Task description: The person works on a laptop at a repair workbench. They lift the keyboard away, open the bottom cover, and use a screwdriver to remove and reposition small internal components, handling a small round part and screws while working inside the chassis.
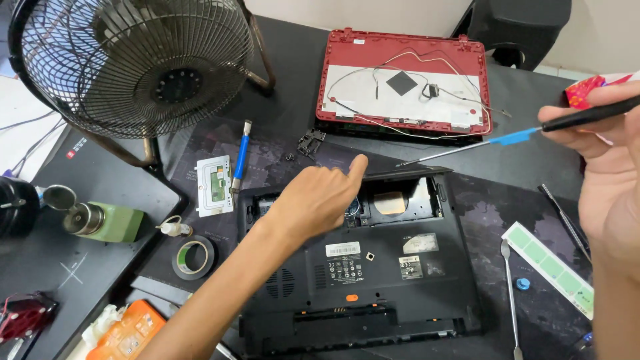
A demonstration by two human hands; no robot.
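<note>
The black laptop base [373,267] is lying underside-up on the dark worktop [100,267], its near battery bay empty and its far compartment uncovered. The left hand [317,200] is reaching over that open compartment, index finger extended and pointing away, the other fingers curled in; it is gripping nothing. The right hand [603,160] is hovering well to the right, pinching the black handle of a long screwdriver [513,137] between thumb and fingers, the shaft running left with its tip just beyond the far edge of the base.

A metal spudger [510,293] and a green strip [550,267] are lying right of the base. Further off, the red lid panel [403,83] is resting with loose cables exposed.

Risk, as a judgement: the tip could slip onto the exposed parts in the open compartment, since it is being held far from its point. The small black bracket [311,141] near the lid could be swept off by a forearm.
</note>
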